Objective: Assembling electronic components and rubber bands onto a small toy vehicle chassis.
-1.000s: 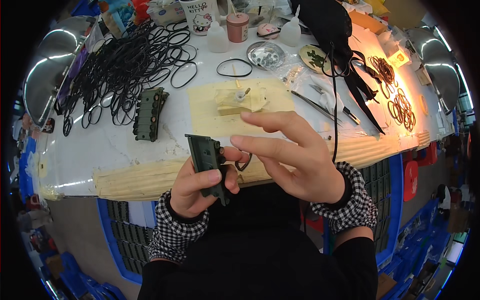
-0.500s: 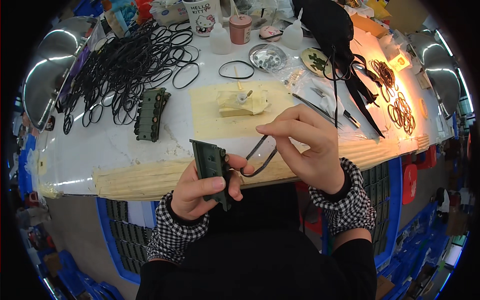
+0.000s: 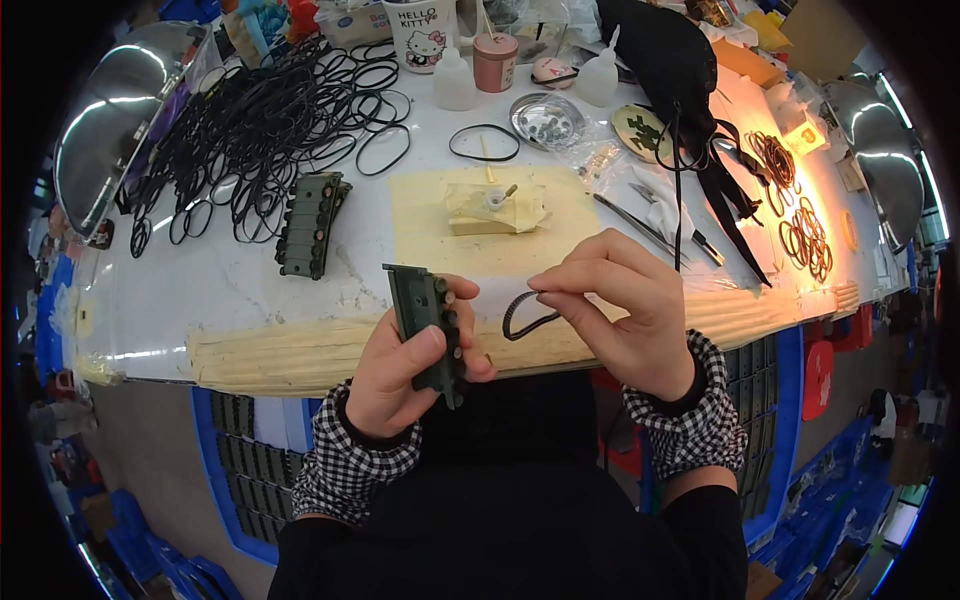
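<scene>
My left hand point(image 3: 385, 380) is closed round a dark green model tank hull point(image 3: 412, 300), tilted upright with its small wheels along the right side. Its thumb presses the flat face, and the fingers lie behind and beside the wheels. To the right, my right hand point(image 3: 635, 320) pinches a small black ribbed rubber track loop point(image 3: 507, 318) between thumb and fingertips. The loop hangs toward the hull, apart from it. Another green hull point(image 3: 308, 225) with wheels lies on the table at the left, beside a large heap of black track loops point(image 3: 240, 130).
A taped yellowish block point(image 3: 495, 215) with a small cup stands ahead. Tweezers point(image 3: 635, 222) and a knife point(image 3: 708, 248) lie to its right. Farther back are a metal dish point(image 3: 545, 120), a white squeeze bottle point(image 3: 455, 82) and a pink tin point(image 3: 495, 65). Blue trays point(image 3: 215, 465) of hulls sit below the table.
The track loop has come away from my left fingers and now hangs only from my right hand. My right hand has moved slightly down. The hull stays in my left hand.
</scene>
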Demonstrator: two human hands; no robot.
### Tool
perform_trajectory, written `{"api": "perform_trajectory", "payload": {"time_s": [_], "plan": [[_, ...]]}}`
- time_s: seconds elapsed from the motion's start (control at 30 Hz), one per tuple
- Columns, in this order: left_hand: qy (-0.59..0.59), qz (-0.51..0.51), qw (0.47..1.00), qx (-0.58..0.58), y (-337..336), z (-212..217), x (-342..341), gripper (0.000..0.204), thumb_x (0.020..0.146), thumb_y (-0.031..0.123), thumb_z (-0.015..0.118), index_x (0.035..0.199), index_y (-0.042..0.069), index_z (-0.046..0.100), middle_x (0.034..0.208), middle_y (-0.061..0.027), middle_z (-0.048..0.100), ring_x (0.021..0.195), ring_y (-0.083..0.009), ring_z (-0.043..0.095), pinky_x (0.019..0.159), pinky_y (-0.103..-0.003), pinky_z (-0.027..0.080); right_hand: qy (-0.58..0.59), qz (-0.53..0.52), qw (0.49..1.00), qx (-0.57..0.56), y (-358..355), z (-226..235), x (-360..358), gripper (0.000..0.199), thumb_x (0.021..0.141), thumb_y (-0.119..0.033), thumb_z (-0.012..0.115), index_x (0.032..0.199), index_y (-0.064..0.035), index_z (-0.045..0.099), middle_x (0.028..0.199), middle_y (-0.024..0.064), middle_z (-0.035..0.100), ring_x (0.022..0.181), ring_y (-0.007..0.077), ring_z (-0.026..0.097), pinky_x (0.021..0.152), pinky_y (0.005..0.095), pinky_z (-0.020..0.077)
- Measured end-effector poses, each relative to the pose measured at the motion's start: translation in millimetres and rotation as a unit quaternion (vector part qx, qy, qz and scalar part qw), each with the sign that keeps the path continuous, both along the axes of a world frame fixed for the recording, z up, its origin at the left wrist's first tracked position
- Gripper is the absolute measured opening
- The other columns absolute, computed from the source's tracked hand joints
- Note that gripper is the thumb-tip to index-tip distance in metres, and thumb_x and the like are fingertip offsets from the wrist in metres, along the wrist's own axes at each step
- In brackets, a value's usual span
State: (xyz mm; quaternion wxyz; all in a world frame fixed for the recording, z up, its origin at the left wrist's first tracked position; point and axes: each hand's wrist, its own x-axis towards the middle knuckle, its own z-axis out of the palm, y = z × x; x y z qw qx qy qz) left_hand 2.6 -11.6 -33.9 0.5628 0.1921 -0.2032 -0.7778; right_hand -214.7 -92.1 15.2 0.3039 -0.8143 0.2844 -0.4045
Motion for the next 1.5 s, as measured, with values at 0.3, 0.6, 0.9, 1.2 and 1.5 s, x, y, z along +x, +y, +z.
{"api": "perform_trajectory", "payload": {"time_s": [0.3, 0.6, 0.9, 1.2, 1.5], "plan": [[-0.065, 0.045, 0.993, -0.092, -5.4, 9.9, -6.1, 0.058, 0.094, 0.027, 0.057, 0.139, -0.004, 0.036, 0.095, -0.0055, 0.054, 0.066, -0.0131, 0.058, 0.062, -0.026, 0.047, -0.028, 0.015, 0.998, 0.046, -0.9, 12.0, 4.4, 0.015, 0.083, 0.004, 0.069, 0.097, 0.0005, 0.071, 0.079, 0.0084, 0.063, 0.070, 0.0157, 0.061, 0.061, 0.0273, 0.0472], [-0.099, 0.029, 0.995, -0.006, -4.2, 16.5, -14.6, 0.058, 0.105, 0.037, 0.028, 0.148, -0.003, 0.030, 0.123, -0.0139, 0.057, 0.101, -0.0198, 0.059, 0.090, -0.033, 0.049, -0.067, 0.014, 0.992, 0.102, 4.9, 14.6, 12.1, 0.010, 0.084, 0.001, 0.071, 0.094, 0.0021, 0.069, 0.088, 0.0106, 0.069, 0.071, 0.0147, 0.066, 0.064, 0.0257, 0.0517], [-0.170, 0.071, 0.983, -0.015, 1.0, 3.6, -19.2, 0.037, 0.103, 0.023, 0.050, 0.129, -0.003, 0.048, 0.116, -0.0147, 0.064, 0.105, -0.0220, 0.064, 0.095, -0.036, 0.051, -0.092, 0.014, 0.982, 0.167, 5.6, -3.2, 31.0, 0.008, 0.087, -0.001, 0.068, 0.092, 0.0046, 0.065, 0.081, 0.0066, 0.065, 0.068, 0.0121, 0.066, 0.061, 0.0230, 0.0525], [-0.189, 0.106, 0.976, -0.028, 3.5, 3.2, -21.9, 0.035, 0.101, 0.017, 0.054, 0.130, -0.001, 0.048, 0.113, -0.0131, 0.065, 0.103, -0.0202, 0.065, 0.094, -0.034, 0.052, -0.089, 0.017, 0.952, 0.291, 6.6, 1.6, 27.5, 0.011, 0.090, -0.006, 0.066, 0.095, 0.0043, 0.066, 0.086, 0.0048, 0.068, 0.078, 0.0087, 0.065, 0.074, 0.0230, 0.0515], [-0.247, 0.126, 0.959, -0.055, 3.5, 3.3, -25.1, 0.033, 0.101, 0.015, 0.055, 0.129, -0.001, 0.050, 0.114, -0.0117, 0.065, 0.103, -0.0193, 0.066, 0.092, -0.033, 0.052, -0.053, 0.011, 0.966, 0.251, 5.4, 4.2, 26.4, 0.011, 0.090, -0.006, 0.066, 0.091, 0.0041, 0.066, 0.081, 0.0039, 0.068, 0.072, 0.0069, 0.064, 0.066, 0.0216, 0.0506]]}}
